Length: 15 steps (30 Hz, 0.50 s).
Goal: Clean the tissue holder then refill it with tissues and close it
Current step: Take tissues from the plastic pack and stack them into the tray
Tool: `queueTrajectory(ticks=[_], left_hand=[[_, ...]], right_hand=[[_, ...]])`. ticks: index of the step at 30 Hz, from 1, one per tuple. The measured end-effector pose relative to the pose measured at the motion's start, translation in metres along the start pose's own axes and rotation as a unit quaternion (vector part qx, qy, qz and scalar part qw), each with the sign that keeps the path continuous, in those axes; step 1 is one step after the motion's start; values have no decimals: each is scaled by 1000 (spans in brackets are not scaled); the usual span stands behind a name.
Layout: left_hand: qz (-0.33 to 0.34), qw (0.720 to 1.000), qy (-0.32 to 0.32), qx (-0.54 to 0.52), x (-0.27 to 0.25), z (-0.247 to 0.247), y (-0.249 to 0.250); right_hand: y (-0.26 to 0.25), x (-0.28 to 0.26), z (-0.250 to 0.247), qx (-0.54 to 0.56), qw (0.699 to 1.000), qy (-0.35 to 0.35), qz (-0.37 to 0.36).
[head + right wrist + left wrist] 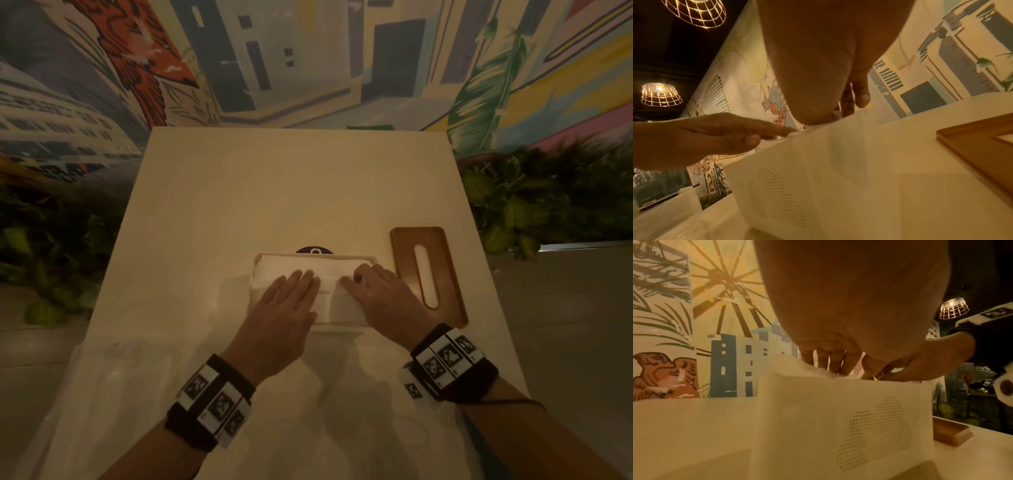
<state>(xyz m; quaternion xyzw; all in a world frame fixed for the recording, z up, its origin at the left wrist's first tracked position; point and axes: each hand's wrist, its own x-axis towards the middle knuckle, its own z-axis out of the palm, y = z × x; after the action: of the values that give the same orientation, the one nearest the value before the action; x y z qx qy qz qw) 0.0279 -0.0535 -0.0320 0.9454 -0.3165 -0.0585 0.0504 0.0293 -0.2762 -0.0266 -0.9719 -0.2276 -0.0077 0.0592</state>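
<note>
The white tissue holder (315, 255) stands open at the middle of the table, its dotted front wall (838, 418) close to both wrist cameras. A stack of white tissues (291, 265) fills its top. My left hand (291, 294) lies flat on the tissues with straight fingers. My right hand (376, 294) is beside it, its bent fingertips pressing down on the right part of the stack. The wooden lid (448, 260), with a long slot, lies flat on the table just right of the holder. What sits under the hands is hidden.
A dark round object (314, 250) peeks out behind the holder. Clear plastic wrapping (120, 394) lies on the near left of the white table (274, 192). Green plants (548, 205) flank the table, and a painted mural wall stands behind it.
</note>
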Motion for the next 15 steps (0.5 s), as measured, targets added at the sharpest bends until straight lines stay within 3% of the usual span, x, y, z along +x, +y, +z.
queueTrajectory(ticks=[7,10,15], left_hand=[[-19,999,-23,-33,-4,10,3],[-20,998,-26,-54,-4,11,2],[-39,996,-47,-68,-4,14,-7]], right_hand=[[-20,0,-4,-26,998,26,41],[-40,-4,4,-2,1000,-5,16],[-41,-19,22,8,996,-61,60]])
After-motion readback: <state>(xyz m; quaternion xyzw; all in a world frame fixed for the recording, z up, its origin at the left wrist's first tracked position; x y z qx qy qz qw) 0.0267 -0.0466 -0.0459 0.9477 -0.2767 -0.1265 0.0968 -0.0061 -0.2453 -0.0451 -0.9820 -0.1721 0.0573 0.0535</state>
